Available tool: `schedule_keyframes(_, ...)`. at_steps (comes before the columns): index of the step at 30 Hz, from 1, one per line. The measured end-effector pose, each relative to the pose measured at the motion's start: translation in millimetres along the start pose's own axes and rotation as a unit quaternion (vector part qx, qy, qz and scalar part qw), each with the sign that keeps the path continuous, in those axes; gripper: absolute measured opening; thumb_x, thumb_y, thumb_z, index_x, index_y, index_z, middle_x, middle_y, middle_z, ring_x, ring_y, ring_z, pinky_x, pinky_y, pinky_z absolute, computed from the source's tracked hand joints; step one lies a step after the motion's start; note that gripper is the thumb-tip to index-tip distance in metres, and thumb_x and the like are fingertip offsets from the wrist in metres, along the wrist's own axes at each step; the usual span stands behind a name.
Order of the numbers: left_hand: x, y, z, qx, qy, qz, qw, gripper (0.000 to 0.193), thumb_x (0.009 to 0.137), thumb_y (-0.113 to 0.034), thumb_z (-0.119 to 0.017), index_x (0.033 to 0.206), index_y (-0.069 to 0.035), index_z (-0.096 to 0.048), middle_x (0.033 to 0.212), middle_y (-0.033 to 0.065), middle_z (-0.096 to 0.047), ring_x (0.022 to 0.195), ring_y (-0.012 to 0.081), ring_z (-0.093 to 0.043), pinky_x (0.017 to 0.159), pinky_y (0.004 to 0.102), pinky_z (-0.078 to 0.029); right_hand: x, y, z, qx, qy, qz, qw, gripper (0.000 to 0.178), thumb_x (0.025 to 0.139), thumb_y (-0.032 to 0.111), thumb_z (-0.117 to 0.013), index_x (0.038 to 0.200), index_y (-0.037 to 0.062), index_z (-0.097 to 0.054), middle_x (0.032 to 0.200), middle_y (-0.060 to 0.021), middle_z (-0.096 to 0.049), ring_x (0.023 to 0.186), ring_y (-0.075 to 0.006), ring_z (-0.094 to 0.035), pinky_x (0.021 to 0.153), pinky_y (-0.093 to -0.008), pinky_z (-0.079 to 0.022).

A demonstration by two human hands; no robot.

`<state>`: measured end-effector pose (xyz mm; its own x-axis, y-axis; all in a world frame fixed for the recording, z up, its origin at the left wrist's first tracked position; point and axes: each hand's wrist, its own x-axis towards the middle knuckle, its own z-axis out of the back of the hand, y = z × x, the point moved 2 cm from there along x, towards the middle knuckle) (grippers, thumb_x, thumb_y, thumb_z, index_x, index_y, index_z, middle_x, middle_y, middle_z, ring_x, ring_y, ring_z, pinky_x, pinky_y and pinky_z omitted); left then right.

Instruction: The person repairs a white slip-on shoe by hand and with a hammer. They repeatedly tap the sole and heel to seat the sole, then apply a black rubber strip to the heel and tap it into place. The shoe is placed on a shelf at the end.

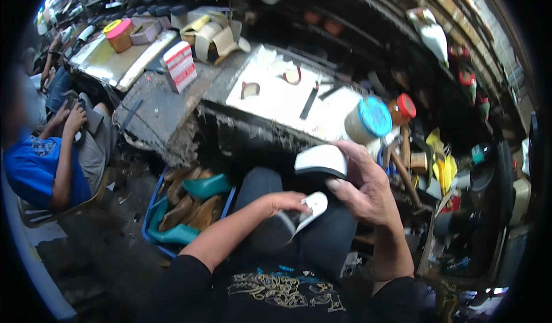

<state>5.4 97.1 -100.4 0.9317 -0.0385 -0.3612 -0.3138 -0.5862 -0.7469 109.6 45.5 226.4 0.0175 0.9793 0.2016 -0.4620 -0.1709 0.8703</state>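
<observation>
Above my lap, my right hand (368, 179) is closed on a white shoe (322, 159) with a rounded front and a black lower edge. Its thumb presses on the near side while the fingers wrap over the far end. Lower and to the left, my left hand (290, 202) grips a second white shoe (314, 207) resting over my thighs. Part of that shoe is blurred grey and partly covered by my fingers. The two shoes are close together but held apart.
A white-topped bench (276, 101) with cut pieces, a blue-lidded jar (368, 119) and a red-lidded jar (402, 109) lies ahead. Hammers (405, 179) lie to the right. A blue crate (150, 208) of shoe lasts (198, 213) stands left. Another person (52, 162) sits farther left.
</observation>
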Motion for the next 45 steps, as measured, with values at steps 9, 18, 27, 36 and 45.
schedule_keyframes(9, -7.0, 7.3, -78.7, -0.063, -0.252, -0.174, 0.950, 0.063, 0.092, -0.020, -0.075, 0.147, -0.002, -0.050, 0.129, 0.0109, -0.066, 0.114, 0.0180, -0.064, 0.100, 0.0336, -0.051, -176.2, -128.8, 32.5, 0.319, -0.158, -0.244, 0.902, 0.067, 0.090, 0.012, -0.077, 0.147, -0.0012, -0.044, 0.124, -0.0127, -0.064, 0.097, -0.0170, -0.068, 0.069, -0.0302, -0.063)
schedule_keyframes(18, -60.9, -51.7, -132.0, 0.436, -0.295, -0.100, 0.844, 0.067, 0.092, -0.027, -0.077, 0.148, -0.003, -0.050, 0.127, 0.0197, -0.067, 0.114, 0.0324, -0.067, 0.103, 0.0408, -0.051, -208.0, -172.4, -3.8, 0.464, -0.221, -0.287, 0.809, 0.055, 0.092, 0.010, -0.075, 0.141, 0.0047, -0.053, 0.112, -0.0081, -0.066, 0.085, -0.0111, -0.066, 0.058, -0.0226, -0.053)
schedule_keyframes(27, -71.5, -54.4, -137.8, 0.416, -0.321, -0.302, 0.795, 0.052, 0.079, -0.002, -0.085, 0.127, -0.002, -0.068, 0.110, 0.0144, -0.069, 0.096, 0.0243, -0.070, 0.084, 0.0330, -0.058, -190.5, -162.8, -31.7, 0.386, -0.223, -0.274, 0.852, 0.058, 0.089, 0.009, -0.080, 0.139, -0.0003, -0.053, 0.114, -0.0090, -0.068, 0.096, -0.0121, -0.066, 0.070, -0.0229, -0.054)
schedule_keyframes(36, -59.0, -44.4, -115.9, 0.389, -0.355, -0.304, 0.794, 0.042, 0.085, 0.001, -0.080, 0.125, -0.002, -0.070, 0.116, 0.0140, -0.070, 0.099, 0.0212, -0.070, 0.088, 0.0321, -0.058, -179.4, -171.7, -47.2, 0.371, -0.265, -0.285, 0.844, 0.062, 0.086, 0.000, -0.080, 0.143, 0.0015, -0.055, 0.115, -0.0049, -0.063, 0.101, -0.0120, -0.062, 0.077, -0.0239, -0.056)
schedule_keyframes(45, -54.8, -42.7, -105.0, 0.392, -0.362, -0.306, 0.788, 0.041, 0.083, 0.003, -0.080, 0.123, 0.000, -0.071, 0.116, 0.0153, -0.071, 0.099, 0.0220, -0.071, 0.087, 0.0331, -0.059, -175.9, -182.8, -52.9, 0.388, -0.256, -0.321, 0.825, 0.062, 0.087, -0.001, -0.080, 0.143, -0.0039, -0.054, 0.114, -0.0060, -0.057, 0.102, -0.0137, -0.061, 0.089, -0.0260, -0.056)
